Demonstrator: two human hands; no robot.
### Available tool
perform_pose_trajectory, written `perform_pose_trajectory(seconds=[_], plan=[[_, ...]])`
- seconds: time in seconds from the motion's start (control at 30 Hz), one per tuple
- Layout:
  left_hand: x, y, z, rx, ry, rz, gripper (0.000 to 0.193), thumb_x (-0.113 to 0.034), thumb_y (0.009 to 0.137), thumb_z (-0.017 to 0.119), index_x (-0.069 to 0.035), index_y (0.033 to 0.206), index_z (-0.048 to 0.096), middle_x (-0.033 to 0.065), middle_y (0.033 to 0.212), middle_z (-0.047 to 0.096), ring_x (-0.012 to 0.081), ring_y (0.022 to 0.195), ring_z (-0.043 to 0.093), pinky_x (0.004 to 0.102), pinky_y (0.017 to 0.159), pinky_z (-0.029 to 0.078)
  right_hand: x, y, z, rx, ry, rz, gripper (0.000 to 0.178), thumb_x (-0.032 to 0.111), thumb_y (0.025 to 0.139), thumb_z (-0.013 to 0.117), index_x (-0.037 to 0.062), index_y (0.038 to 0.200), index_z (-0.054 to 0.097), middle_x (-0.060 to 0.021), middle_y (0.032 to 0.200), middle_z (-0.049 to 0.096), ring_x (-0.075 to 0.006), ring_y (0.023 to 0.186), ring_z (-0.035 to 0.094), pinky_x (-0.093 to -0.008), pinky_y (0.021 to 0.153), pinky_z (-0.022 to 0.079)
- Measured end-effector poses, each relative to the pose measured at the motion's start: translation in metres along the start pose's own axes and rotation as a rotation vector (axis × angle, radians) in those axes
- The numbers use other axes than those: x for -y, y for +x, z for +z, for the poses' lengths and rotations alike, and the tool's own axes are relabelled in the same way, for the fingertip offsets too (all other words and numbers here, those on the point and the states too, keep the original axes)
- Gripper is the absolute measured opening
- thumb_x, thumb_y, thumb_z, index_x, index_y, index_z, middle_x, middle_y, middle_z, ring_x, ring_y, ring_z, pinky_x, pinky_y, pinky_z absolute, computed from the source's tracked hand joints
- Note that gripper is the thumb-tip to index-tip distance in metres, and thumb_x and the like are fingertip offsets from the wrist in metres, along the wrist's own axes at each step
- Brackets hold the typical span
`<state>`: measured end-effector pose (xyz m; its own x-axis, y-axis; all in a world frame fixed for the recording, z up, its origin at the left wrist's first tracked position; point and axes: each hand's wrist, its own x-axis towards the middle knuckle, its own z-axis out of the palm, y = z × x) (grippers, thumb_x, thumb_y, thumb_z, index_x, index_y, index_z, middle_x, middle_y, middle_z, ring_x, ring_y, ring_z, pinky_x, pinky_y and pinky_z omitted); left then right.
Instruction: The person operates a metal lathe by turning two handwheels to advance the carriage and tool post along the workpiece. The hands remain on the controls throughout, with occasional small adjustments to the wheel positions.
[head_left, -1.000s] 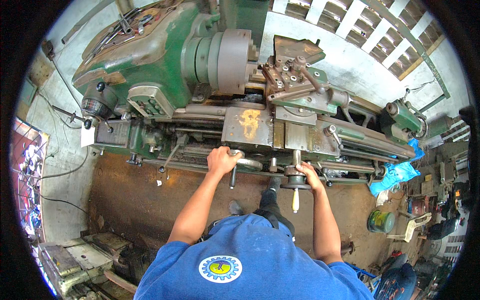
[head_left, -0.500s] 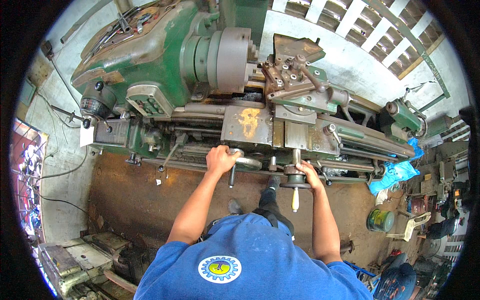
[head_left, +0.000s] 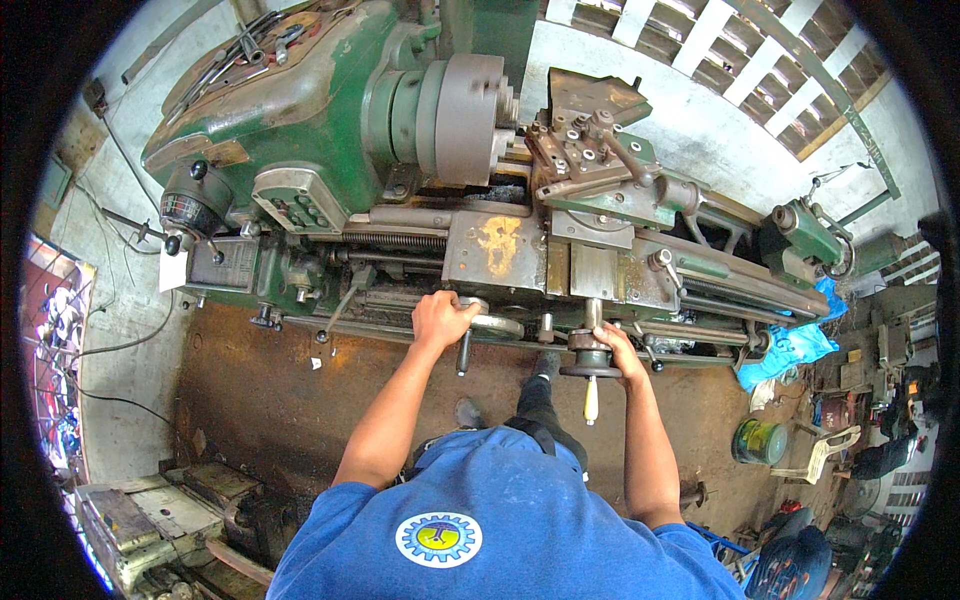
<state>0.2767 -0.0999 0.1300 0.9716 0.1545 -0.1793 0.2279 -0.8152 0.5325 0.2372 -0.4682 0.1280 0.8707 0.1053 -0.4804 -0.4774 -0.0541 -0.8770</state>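
The large wheel [head_left: 502,326], before the carriage [head_left: 497,252], was grasped by the left hand [head_left: 442,321]; the small wheel [head_left: 588,371], to its right, by the right hand [head_left: 622,354]. With too much turning, the tool post [head_left: 574,150] could be driven into the chuck [head_left: 468,120].

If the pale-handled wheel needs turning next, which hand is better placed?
Right, I'd judge: the right hand is on the pale-handled wheel, at its right side, while the left hand is on the other handwheel, farther left.
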Motion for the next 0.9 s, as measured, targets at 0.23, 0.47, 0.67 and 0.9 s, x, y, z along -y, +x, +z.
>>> perform_pose_trajectory(seconds=[0.23,0.47,0.67,0.9], plan=[[0.002,0.0,0.0,0.003,0.001,-0.001,0.051,-0.053,0.076,0.076,-0.003,0.087,0.079,0.0229,0.087,0.075,0.0394,0.089,0.074,0.0487,0.082,0.058,-0.012,0.011,-0.007,0.021,-0.014,-0.009,0.068,0.049,0.086,0.074,0.0,0.132,0.065,-0.011,0.122,0.069,-0.0231,0.115,0.061,-0.0361,0.102,0.044],[0.005,0.0,0.003,-0.054,-0.031,0.03,0.046,-0.049,0.077,0.074,-0.003,0.082,0.077,0.0235,0.083,0.073,0.0412,0.085,0.072,0.0496,0.079,0.057,-0.008,0.009,-0.006,0.067,-0.012,-0.023,0.063,0.048,0.088,0.072,0.0014,0.13,0.066,-0.0093,0.119,0.069,-0.0215,0.113,0.061,-0.0358,0.102,0.043],[0.006,0.001,0.002,-0.04,-0.027,0.023,0.047,-0.049,0.077,0.073,-0.003,0.083,0.078,0.0238,0.084,0.073,0.0411,0.086,0.072,0.0494,0.08,0.057,0.004,-0.003,0.003,-0.007,-0.043,-0.019,0.064,0.05,0.089,0.071,0.0014,0.131,0.065,-0.0094,0.12,0.07,-0.0217,0.114,0.061,-0.036,0.103,0.042],[0.004,0.0,0.001,-0.026,-0.035,0.014,0.048,-0.049,0.077,0.074,-0.002,0.082,0.077,0.0235,0.082,0.073,0.0412,0.085,0.073,0.0495,0.079,0.057,0.006,-0.006,0.008,-0.122,-0.026,0.023,0.074,0.053,0.085,0.074,-0.0008,0.135,0.062,-0.0115,0.123,0.069,-0.0243,0.117,0.06,-0.0374,0.103,0.044]])
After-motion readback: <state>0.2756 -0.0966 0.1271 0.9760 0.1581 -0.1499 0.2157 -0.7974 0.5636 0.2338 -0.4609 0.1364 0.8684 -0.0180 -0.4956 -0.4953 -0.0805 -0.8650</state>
